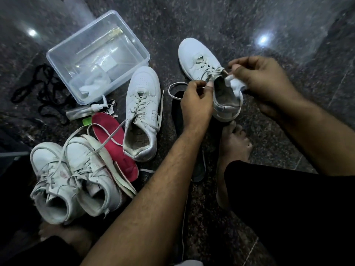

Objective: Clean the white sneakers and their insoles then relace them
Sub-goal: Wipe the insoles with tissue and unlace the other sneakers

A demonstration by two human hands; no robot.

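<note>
Sneakers: four white ones on the dark stone floor point(192, 22); a pair point(73, 177) side by side at lower left, a single sneaker point(143, 112) in the middle, and the held sneaker point(209, 73) upper right of centre.
Insoles: one red insole point(115, 143) between the pair and the single sneaker; one pale insole point(115, 169) leaning on the pair; one black insole point(177, 112) lying under the left forearm.
Other things: one clear plastic box point(98, 52) at upper left, one small spray bottle point(84, 112) just in front of it, and loose black laces point(42, 93) to its left.
Left hand point(196, 104): reaches in from below, fingers curled, thumb and forefinger pinching the white lace point(213, 73) at the held sneaker's throat.
Right hand point(257, 77): comes in from the right, fingers curled, pinching the lace's other end near the top eyelets; the heel collar sits just beneath it.
Held sneaker's direction: long axis runs away from the person, toe up and left, heel opening towards the person, sole down.
Single sneaker: toe pointing away, heel near, laced.
Feet: a bare foot point(232, 150) rests on the floor just below the held sneaker.
</note>
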